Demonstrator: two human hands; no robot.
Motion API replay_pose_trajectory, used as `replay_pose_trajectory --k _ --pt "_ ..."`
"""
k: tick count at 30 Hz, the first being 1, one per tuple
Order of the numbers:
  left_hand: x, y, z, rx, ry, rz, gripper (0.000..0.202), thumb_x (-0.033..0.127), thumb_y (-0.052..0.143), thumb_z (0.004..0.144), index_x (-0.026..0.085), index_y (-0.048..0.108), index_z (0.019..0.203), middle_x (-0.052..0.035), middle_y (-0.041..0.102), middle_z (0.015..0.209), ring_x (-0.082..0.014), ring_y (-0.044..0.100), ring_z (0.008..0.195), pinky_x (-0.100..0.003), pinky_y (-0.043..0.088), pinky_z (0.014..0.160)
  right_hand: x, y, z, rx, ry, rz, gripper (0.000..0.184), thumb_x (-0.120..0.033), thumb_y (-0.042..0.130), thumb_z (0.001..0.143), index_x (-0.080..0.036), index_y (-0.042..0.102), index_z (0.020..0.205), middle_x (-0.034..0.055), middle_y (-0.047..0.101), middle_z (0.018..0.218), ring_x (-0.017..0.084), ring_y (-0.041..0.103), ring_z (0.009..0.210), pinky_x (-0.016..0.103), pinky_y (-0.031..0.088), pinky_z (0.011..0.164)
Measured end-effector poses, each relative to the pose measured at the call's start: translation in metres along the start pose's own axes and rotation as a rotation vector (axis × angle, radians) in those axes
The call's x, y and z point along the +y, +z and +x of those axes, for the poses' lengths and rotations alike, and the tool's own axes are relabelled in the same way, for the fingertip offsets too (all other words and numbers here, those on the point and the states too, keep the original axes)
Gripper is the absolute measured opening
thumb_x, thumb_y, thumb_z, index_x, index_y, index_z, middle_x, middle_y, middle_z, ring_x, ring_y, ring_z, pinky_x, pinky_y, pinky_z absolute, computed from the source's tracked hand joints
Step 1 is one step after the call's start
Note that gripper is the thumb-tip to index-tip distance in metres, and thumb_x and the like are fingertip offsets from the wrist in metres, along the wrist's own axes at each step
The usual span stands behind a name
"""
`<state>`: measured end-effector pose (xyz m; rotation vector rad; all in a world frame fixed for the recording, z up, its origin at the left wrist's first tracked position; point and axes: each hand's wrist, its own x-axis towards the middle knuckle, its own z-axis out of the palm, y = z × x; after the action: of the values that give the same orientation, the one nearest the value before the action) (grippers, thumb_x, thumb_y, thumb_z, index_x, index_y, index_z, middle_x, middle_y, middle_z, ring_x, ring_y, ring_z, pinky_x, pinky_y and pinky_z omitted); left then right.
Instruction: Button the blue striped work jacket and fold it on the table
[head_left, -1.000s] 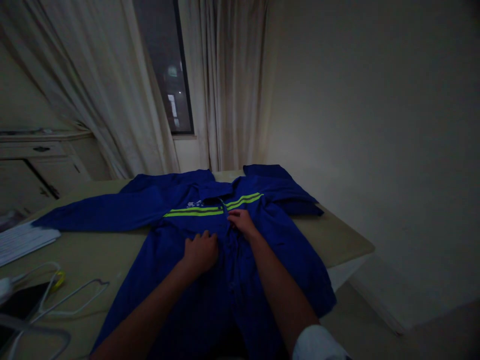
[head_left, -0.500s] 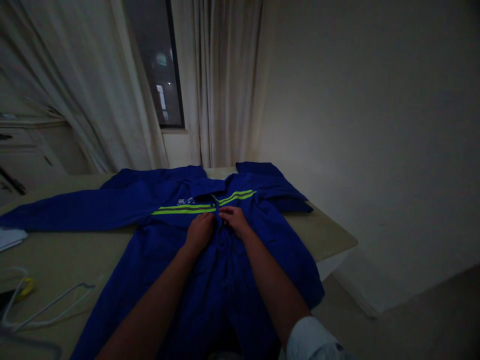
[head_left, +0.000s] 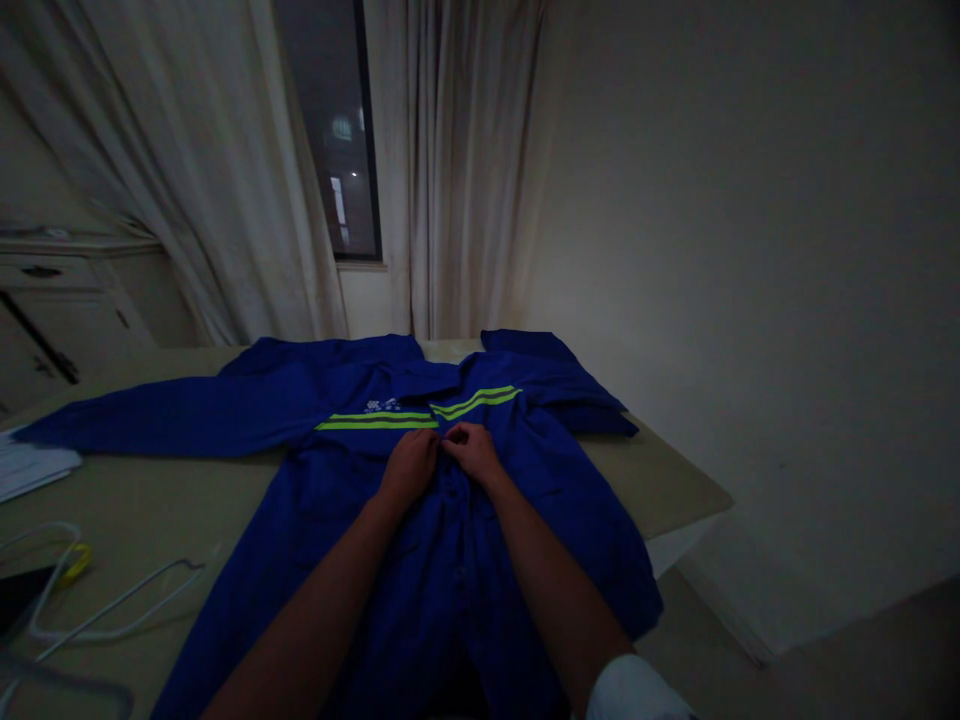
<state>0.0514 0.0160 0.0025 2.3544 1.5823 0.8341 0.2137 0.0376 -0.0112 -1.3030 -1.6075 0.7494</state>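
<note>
A long blue work jacket with bright yellow-green stripes (head_left: 551,520) lay spread flat on a pale table (head_left: 671,485), so its front was easy to reach. The left hand (head_left: 409,468) and right hand (head_left: 471,450) pinched its middle edge, close together.

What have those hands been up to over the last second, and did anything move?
The left hand has slid up the blue work jacket and now sits beside the right hand at the front opening, just below the yellow-green stripe. The right hand has barely moved. The jacket stays spread on the table.
</note>
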Motion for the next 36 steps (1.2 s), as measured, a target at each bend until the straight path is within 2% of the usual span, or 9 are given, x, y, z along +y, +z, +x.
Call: replay_pose_trajectory --k 5,10,19,26,29,33,36 --pt "-0.001 0.0 -0.001 -0.01 -0.013 0.021 0.027 0.021 0.042 0.102 0.017 0.068 0.101 -0.0129 0.073 0.102 -0.0263 0.066 0.1 -0.035 0.047 0.091 -0.001 0.002 0.0 -0.013 -0.054 -0.023 0.011 -0.024 0.072 0.078 -0.019 0.077 0.086 0.0038 0.078 0.082 0.019 0.069 0.074 0.028 0.053 0.07" --pt "-0.006 0.004 0.0 0.036 -0.034 0.012 0.024 0.021 0.044 0.101 0.017 0.068 0.099 -0.0107 0.074 0.098 -0.0246 0.068 0.096 -0.034 0.048 0.088 -0.005 0.002 -0.003 -0.001 -0.104 -0.145 0.012 -0.022 0.071 0.08 -0.018 0.079 0.088 0.0045 0.079 0.085 0.019 0.071 0.075 0.028 0.054 0.073" --pt "-0.008 0.003 0.001 0.015 0.0 -0.01 0.023 0.02 0.046 0.101 0.018 0.069 0.101 -0.01 0.075 0.101 -0.0237 0.07 0.098 -0.032 0.048 0.087 -0.008 0.0 -0.005 0.012 -0.129 -0.156 0.016 -0.02 0.068 0.083 -0.021 0.08 0.093 0.0045 0.08 0.093 0.02 0.073 0.081 0.03 0.056 0.079" --pt "-0.003 0.001 -0.002 0.034 -0.134 0.036 0.025 0.022 0.044 0.102 0.018 0.069 0.102 -0.0113 0.077 0.1 -0.0248 0.072 0.095 -0.032 0.048 0.083 -0.005 0.0 -0.003 -0.054 -0.175 -0.127 0.017 -0.025 0.065 0.088 -0.022 0.081 0.093 0.0032 0.081 0.092 0.02 0.073 0.084 0.03 0.055 0.083" --pt "-0.004 -0.001 0.0 0.015 -0.123 0.0 0.023 0.022 0.047 0.102 0.018 0.069 0.102 -0.0111 0.077 0.101 -0.0246 0.073 0.097 -0.032 0.048 0.084 -0.002 0.002 -0.001 -0.046 -0.144 -0.092 0.021 -0.026 0.06 0.092 -0.021 0.081 0.093 0.0032 0.08 0.091 0.021 0.073 0.086 0.03 0.054 0.083" --pt "-0.004 -0.003 0.0 -0.004 -0.065 -0.058 0.021 0.02 0.048 0.102 0.017 0.069 0.103 -0.0099 0.077 0.102 -0.0234 0.072 0.099 -0.03 0.048 0.085 0.003 0.003 0.001 -0.043 -0.149 -0.089 0.019 -0.022 0.062 0.09 -0.021 0.08 0.095 0.0043 0.08 0.096 0.022 0.073 0.092 0.032 0.055 0.085" --pt "-0.001 -0.004 -0.002 0.022 -0.089 -0.051 0.021 0.021 0.047 0.102 0.017 0.068 0.104 -0.0102 0.077 0.102 -0.0239 0.073 0.099 -0.031 0.048 0.085 0.003 0.002 0.001 -0.067 -0.165 -0.069 0.022 -0.015 0.062 0.086 -0.022 0.08 0.096 0.0036 0.08 0.099 0.022 0.073 0.095 0.033 0.055 0.089"
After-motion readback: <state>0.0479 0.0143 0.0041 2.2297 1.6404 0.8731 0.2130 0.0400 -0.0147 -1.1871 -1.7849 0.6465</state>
